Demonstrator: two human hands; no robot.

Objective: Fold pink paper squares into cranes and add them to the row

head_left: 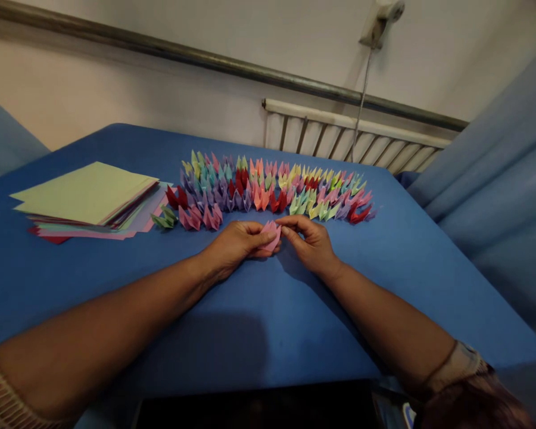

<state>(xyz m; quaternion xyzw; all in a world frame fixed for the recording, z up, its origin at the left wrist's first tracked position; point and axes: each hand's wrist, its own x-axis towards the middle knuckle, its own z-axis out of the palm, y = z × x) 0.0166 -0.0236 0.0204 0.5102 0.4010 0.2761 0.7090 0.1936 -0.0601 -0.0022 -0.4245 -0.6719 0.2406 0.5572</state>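
Note:
Between my two hands is a small folded pink paper crane [271, 236], its points facing up. My left hand [239, 244] grips its body between thumb and fingers. At its upper right tip, my right hand [310, 239] has thumb and forefinger pinched together on the paper. Just beyond my hands stand rows of folded paper cranes [261, 195] in red, pink, purple, green, yellow and blue. A shorter row at the near left has a green crane [164, 218] and pink cranes [190, 218].
A stack of coloured paper sheets [89, 193], pale yellow-green on top, lies at the left of the blue table [321, 333]. Behind are a radiator [357, 125] and a wall pipe [232, 68]. A blue curtain [500, 179] hangs at the right.

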